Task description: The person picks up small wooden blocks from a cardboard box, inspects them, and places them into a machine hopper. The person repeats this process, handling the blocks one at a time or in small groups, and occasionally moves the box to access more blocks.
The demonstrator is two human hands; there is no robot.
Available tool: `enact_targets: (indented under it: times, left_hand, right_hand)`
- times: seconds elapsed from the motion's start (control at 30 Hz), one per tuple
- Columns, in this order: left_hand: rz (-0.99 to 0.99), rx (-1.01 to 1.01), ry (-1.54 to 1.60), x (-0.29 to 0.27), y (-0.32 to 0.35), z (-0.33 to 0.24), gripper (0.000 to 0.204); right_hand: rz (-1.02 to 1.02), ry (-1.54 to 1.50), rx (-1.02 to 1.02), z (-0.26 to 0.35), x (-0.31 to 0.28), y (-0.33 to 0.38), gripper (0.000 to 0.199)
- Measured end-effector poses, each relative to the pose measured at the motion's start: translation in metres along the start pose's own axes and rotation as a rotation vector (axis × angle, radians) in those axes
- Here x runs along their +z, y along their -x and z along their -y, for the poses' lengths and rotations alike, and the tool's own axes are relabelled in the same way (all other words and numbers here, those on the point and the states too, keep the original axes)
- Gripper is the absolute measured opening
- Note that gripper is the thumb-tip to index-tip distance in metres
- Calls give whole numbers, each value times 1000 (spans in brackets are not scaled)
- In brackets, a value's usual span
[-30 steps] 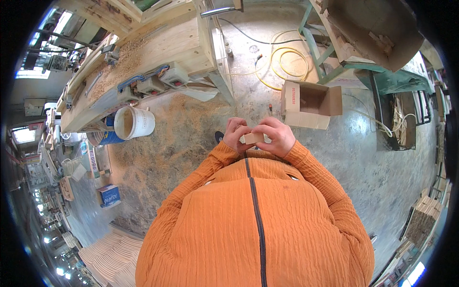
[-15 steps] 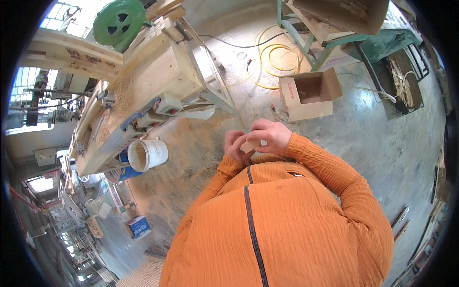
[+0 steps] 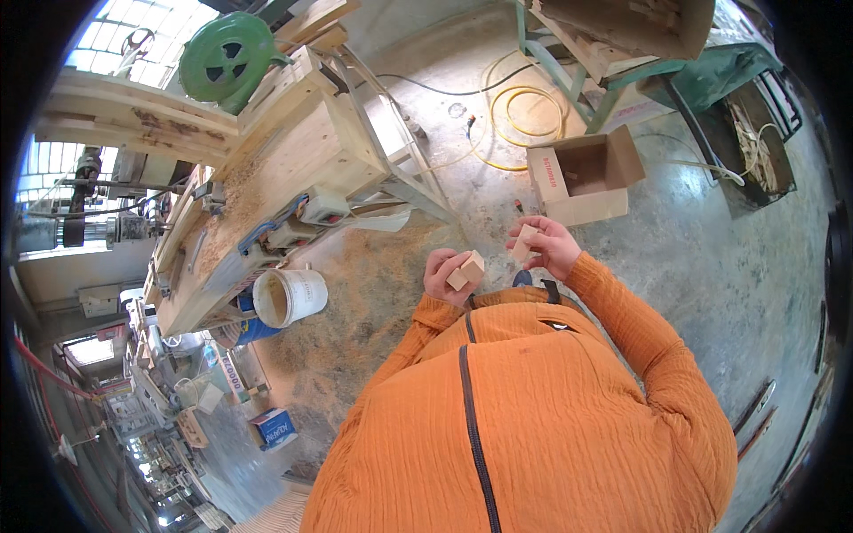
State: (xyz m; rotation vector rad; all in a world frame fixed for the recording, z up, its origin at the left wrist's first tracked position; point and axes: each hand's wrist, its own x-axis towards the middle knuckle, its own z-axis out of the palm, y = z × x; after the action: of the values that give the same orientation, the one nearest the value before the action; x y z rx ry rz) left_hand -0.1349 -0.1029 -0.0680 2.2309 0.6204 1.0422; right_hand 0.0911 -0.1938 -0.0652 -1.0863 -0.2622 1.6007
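Wooden blocks, two of them, one in each hand, held up in front of the orange jacket (image 3: 533,417). The left hand (image 3: 449,277) is curled around a small pale block (image 3: 468,270), fingers wrapped on its sides, one end poking out past the thumb. The right hand (image 3: 549,245) pinches a second small block (image 3: 526,242) between thumb and fingertips, closed firmly on it. The two pieces sit near each other but apart, a gap of floor showing between them.

These look like light, stiff offcuts, dry raw timber with sharp corners: easy to carry, unlikely to slip, best gripped across the flat faces rather than by the edges, where splinters seem likely.

Just beyond the right hand an open cardboard box (image 3: 582,176) stands on the concrete floor (image 3: 711,266). Sawdust (image 3: 373,293) spreads to the left, toward a white bucket (image 3: 289,297) below the long timber worktop (image 3: 284,178). A yellow hose (image 3: 524,107) coils farther off, beside a green metal frame (image 3: 622,84).
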Motion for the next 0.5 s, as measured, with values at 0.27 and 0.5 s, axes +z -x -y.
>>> enact_targets:
  times: [0.27, 0.5]
  left_hand:
    - [62, -83, 105, 9, -3, -5, 34]
    - [139, -74, 137, 6, -4, -7, 35]
  right_hand:
    - [241, 213, -102, -1, 19, 4, 40]
    - [263, 417, -293, -2, 35, 5, 35]
